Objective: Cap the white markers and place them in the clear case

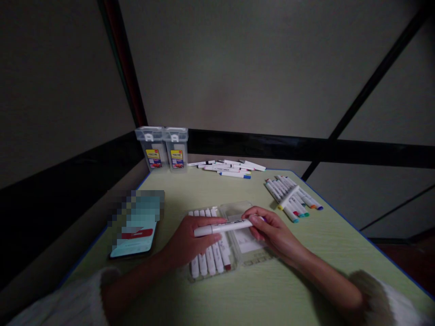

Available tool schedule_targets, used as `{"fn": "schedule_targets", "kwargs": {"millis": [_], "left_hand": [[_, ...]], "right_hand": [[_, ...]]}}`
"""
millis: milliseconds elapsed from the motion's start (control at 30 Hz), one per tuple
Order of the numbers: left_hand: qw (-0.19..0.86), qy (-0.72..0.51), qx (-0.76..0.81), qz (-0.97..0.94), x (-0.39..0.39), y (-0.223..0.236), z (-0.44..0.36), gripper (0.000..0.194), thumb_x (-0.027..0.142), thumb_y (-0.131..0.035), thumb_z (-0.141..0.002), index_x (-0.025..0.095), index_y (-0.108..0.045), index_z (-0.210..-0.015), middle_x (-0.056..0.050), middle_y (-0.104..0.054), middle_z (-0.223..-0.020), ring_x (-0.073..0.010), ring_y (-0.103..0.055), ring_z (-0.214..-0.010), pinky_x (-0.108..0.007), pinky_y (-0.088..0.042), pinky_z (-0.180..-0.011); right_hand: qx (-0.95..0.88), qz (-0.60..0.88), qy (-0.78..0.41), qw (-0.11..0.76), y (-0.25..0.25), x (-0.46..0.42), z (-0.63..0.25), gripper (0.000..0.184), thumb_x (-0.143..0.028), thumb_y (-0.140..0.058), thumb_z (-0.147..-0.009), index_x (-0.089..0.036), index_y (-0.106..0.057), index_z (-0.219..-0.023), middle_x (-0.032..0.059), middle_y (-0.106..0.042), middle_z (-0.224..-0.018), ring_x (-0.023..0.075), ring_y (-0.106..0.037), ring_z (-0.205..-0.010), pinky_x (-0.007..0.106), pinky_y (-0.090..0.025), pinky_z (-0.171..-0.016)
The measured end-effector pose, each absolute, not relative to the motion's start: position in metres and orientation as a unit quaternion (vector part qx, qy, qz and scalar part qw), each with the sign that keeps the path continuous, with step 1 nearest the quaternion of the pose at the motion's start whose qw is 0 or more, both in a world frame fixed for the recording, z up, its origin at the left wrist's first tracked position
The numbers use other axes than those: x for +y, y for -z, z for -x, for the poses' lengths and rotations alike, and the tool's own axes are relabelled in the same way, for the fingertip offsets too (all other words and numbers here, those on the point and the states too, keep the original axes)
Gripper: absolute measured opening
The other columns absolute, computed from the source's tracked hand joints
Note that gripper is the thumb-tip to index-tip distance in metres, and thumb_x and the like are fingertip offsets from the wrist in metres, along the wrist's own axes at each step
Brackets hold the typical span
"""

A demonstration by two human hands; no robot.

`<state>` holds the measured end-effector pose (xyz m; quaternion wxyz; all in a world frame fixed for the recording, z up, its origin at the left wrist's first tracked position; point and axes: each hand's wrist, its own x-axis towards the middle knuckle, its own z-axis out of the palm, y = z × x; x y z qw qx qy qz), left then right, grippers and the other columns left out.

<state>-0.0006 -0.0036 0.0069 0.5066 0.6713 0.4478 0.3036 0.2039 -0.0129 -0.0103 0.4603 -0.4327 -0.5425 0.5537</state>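
Between my two hands a white marker (227, 226) lies level above an opened clear plastic case (234, 267). My left hand (188, 237) pinches its left end with thumb and fingers. Around the right end, where a bit of purple shows, my right hand (272, 231) is closed. Several white markers (212, 260) lie side by side in the left half of the case, one with a dark red end. The case's lid (260, 260) is spread flat to the right, with a white paper label inside. My hands partly cover both halves.
Two lidded clear boxes (176, 154) stand at the back left. Loose markers (224, 167) lie along the back edge, and another pile of markers (292, 194) is at the right. A phone (139, 226), partly pixelated, lies at the left. Walls enclose the table (272, 294) behind.
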Motion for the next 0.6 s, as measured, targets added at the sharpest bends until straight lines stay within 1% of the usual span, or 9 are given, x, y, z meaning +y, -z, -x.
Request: {"fn": "schedule_targets", "kwargs": {"millis": [233,400,600], "left_hand": [[0.508,-0.313,0.453,-0.663,-0.0041,-0.0096,0.0001,0.036,0.017,-0.058,-0.063,0.010,-0.066,-0.098,0.007,-0.047,-0.040,-0.0048,-0.038,-0.035,-0.015,-0.030,-0.034],[0.514,-0.320,0.449,-0.657,-0.0044,-0.0104,0.0003,0.035,0.017,-0.059,-0.063,0.011,-0.066,-0.097,0.008,-0.045,-0.038,-0.0047,-0.037,-0.034,-0.015,-0.030,-0.035],[0.513,-0.324,0.450,-0.655,-0.0039,-0.0101,0.0001,0.033,0.019,-0.060,-0.064,0.013,-0.067,-0.096,0.007,-0.047,-0.039,-0.0052,-0.037,-0.034,-0.016,-0.031,-0.035]], "right_hand": [[-0.554,0.423,-0.552,0.458,0.0142,-0.0109,-0.2083,0.023,-0.038,-0.059,-0.073,-0.016,-0.057,-0.080,-0.0043,-0.043,-0.053,0.0077,-0.034,-0.049,0.021,-0.022,-0.046],[-0.552,0.422,-0.557,0.455,0.0161,-0.0111,-0.2100,0.020,-0.034,-0.061,-0.072,-0.017,-0.056,-0.080,-0.0045,-0.041,-0.056,0.0078,-0.033,-0.050,0.021,-0.021,-0.045],[-0.561,0.422,-0.549,0.454,0.0140,-0.0123,-0.2086,0.019,-0.034,-0.061,-0.072,-0.017,-0.057,-0.079,-0.0043,-0.040,-0.056,0.0083,-0.033,-0.050,0.021,-0.021,-0.044]]}}
